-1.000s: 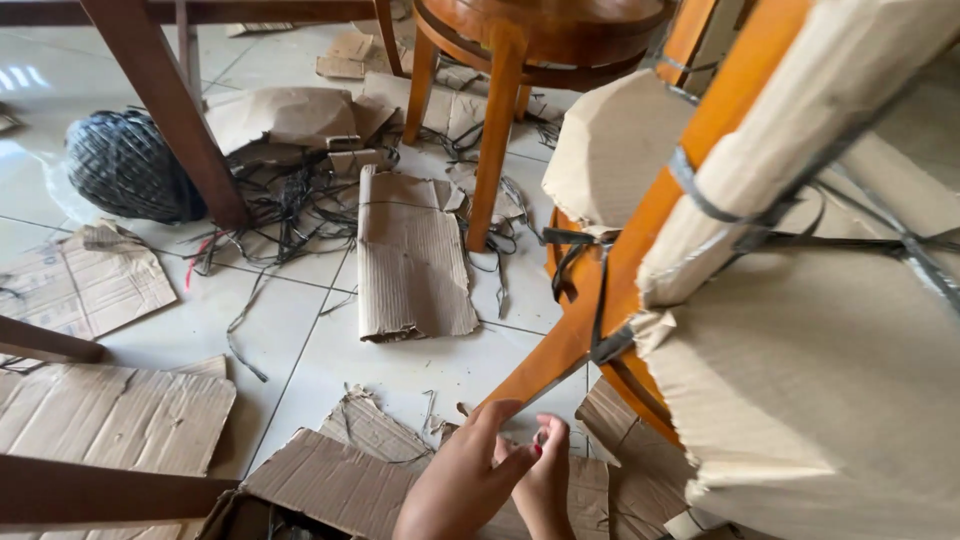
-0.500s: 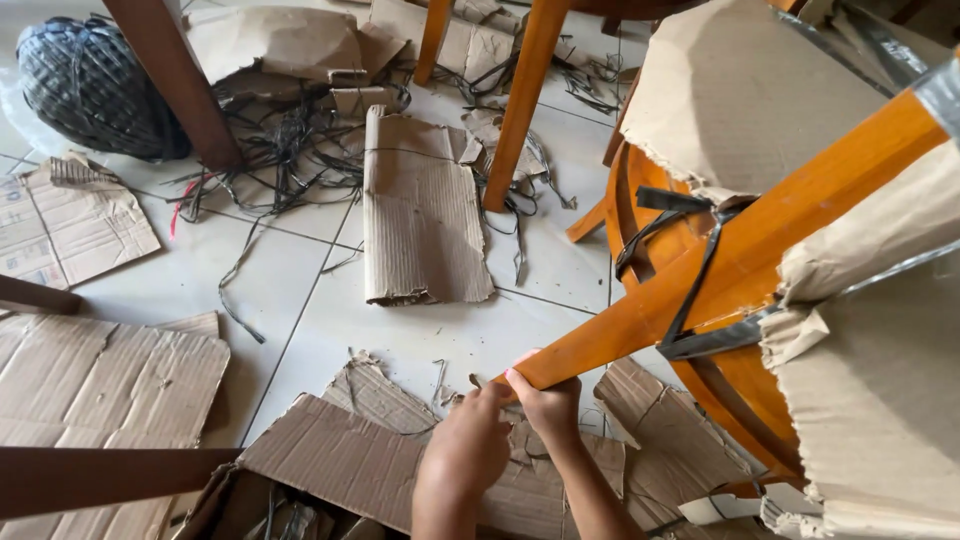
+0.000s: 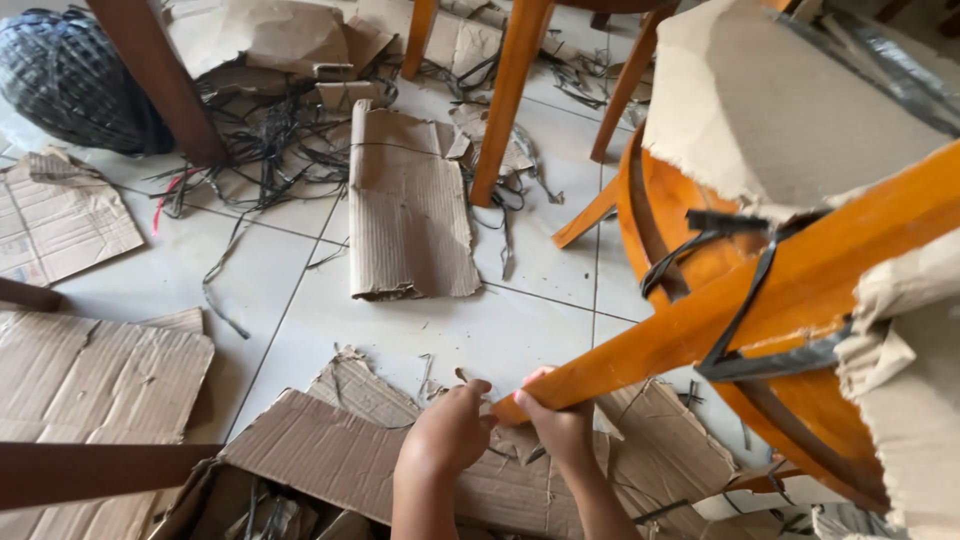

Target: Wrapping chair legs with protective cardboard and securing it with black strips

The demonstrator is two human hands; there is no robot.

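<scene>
An orange wooden chair [image 3: 760, 300] lies tipped on its side at the right, partly wrapped in torn brown cardboard [image 3: 770, 110] and black straps [image 3: 735, 300]. One bare leg [image 3: 640, 350] points down toward me. My right hand [image 3: 560, 425] grips the tip of that leg. My left hand [image 3: 445, 435] is right beside it, fingers curled at the leg's end, touching it or a scrap there; I cannot tell which.
Corrugated cardboard sheets [image 3: 410, 215] and scraps litter the white tiled floor [image 3: 300, 300], with tangled black strapping [image 3: 260, 140] and a dark netted bundle [image 3: 65, 80] at the top left. Other wooden chair legs [image 3: 505, 100] stand nearby. An open cardboard box [image 3: 330, 470] lies below my hands.
The view has tilted down and closer. The chair leg has swung lower, and both my hands have closed in on its tip.
</scene>
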